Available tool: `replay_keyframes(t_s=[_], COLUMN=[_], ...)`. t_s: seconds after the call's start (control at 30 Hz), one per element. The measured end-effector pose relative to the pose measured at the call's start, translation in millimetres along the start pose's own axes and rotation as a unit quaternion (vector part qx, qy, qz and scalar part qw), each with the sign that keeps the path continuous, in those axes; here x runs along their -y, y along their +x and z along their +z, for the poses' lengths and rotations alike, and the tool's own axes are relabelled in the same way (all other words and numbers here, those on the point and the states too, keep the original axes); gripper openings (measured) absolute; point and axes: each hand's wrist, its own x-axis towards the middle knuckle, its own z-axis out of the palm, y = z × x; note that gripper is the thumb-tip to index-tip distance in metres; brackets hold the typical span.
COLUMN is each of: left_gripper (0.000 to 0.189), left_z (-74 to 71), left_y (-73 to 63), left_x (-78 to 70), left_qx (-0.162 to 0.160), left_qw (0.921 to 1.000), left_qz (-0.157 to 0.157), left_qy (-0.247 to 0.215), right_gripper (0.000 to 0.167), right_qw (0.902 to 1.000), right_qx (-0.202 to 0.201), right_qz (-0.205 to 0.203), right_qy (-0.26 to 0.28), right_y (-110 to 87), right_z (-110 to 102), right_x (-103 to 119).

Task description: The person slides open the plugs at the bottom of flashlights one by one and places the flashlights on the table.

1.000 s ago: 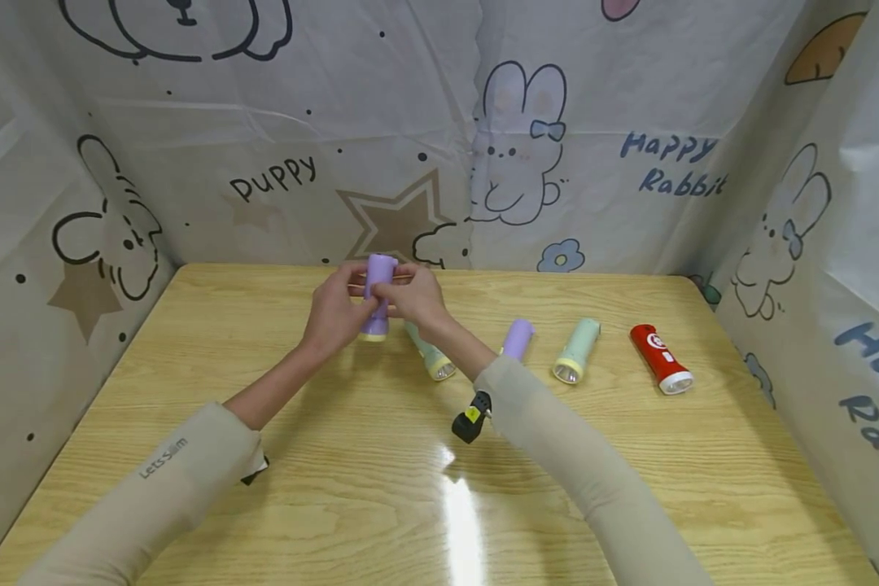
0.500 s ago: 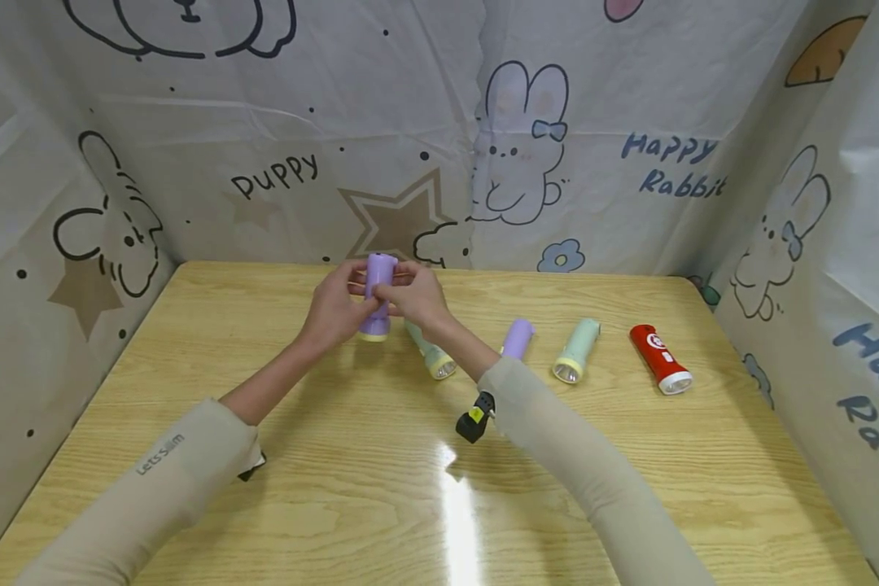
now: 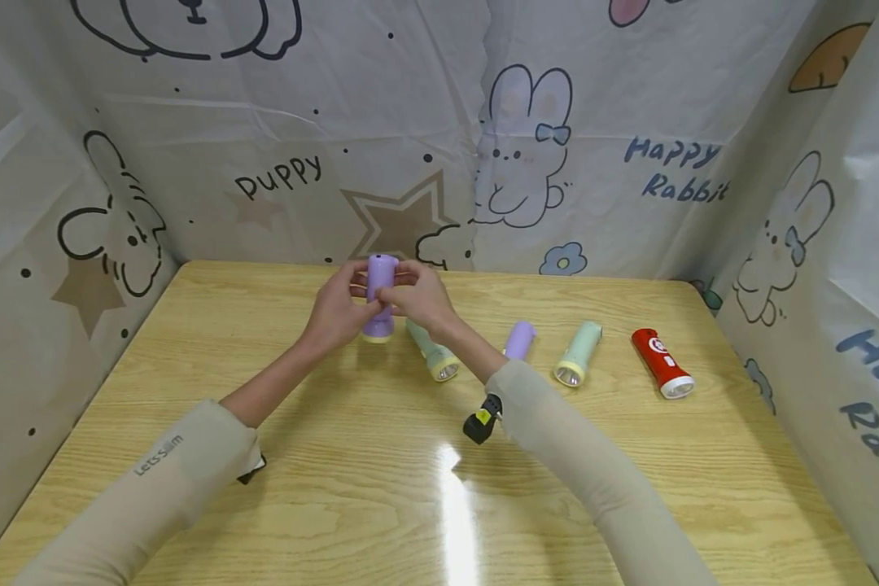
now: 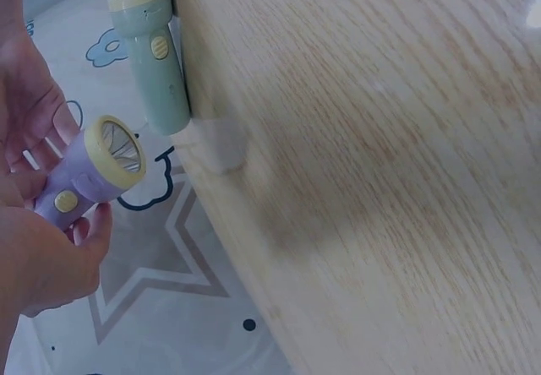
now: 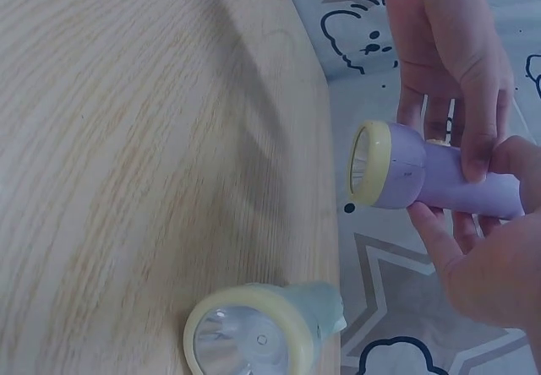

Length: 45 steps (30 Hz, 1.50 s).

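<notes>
My left hand (image 3: 339, 308) and right hand (image 3: 426, 303) both grip the purple flashlight (image 3: 380, 277) between them, its yellow-rimmed lens end toward me. Just beside my right hand, a mint flashlight (image 3: 432, 355) lies on the table (image 3: 337, 488). Farther to that hand's right come a lilac flashlight (image 3: 518, 338) partly behind my forearm, a pale green flashlight (image 3: 579, 350), then a red flashlight (image 3: 661, 360).

We see the left hand (image 5: 456, 62) and right hand (image 5: 490, 257) together grip a yellow-rimmed purple flashlight (image 5: 410, 172), while a green flashlight (image 5: 292, 328) lies on the wooden table (image 5: 135, 155), partly out of frame.
</notes>
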Motion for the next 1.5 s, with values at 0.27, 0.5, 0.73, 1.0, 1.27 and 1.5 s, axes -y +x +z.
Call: replay_keyframes(t_s=[0.27,0.5,0.73,1.0,1.27,1.5], left_gripper=[0.058,0.060,0.060,0.058,0.055,0.055], left_z=[0.1,0.3,1.5,3.5,4.1,3.9], left_y=[-0.6,-1.3,-3.2,-4.5,-6.0,-8.5], left_x=[1.0,-1.8,-3.0,-2.8,0.2,1.2], left_qx=[-0.008,-0.011,-0.017,-0.032,-0.035,-0.026], left_qw=[0.9999,0.9998,0.9993,0.9975,0.9956,0.9948], left_qz=[0.011,0.015,0.030,0.053,0.067,0.080], left_qy=[-0.005,-0.003,-0.013,-0.035,-0.055,-0.058], right_gripper=[0.047,0.047,0.045,0.044,0.048,0.049], right_qw=[0.9996,0.9991,0.9955,0.9885,0.9850,0.9816], right_qx=[0.007,0.003,-0.003,-0.004,0.007,0.000], right_qz=[-0.024,-0.030,-0.055,-0.103,-0.115,-0.133], right_qy=[-0.012,-0.031,-0.077,-0.111,-0.129,-0.136], right_y=[-0.9,-0.9,-1.3,-2.8,-5.9,-5.8], right_z=[-1.4,-2.1,-2.3,-1.8,-1.0,-0.2], right_x=[0.8,1.9,3.8,5.6,4.9,1.7])
